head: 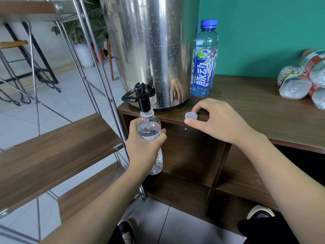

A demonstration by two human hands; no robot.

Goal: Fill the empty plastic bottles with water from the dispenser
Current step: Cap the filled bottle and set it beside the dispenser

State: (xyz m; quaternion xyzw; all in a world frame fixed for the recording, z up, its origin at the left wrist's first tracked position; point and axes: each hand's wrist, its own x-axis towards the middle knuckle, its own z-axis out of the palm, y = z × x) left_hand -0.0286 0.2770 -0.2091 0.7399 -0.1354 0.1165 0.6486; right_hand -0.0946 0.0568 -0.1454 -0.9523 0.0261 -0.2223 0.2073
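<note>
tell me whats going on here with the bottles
A person is filling a clear plastic bottle at the black tap of a steel water dispenser. The left hand grips the bottle with its mouth under the spout. The right hand holds the bottle's cap over the wooden counter. A capped blue drink bottle stands beside the dispenser, and other bottles lie at the right.

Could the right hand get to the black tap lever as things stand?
Probably yes, once freed: the right hand pinches a cap at the counter's edge, and nothing stands between it and the tap lever.
</note>
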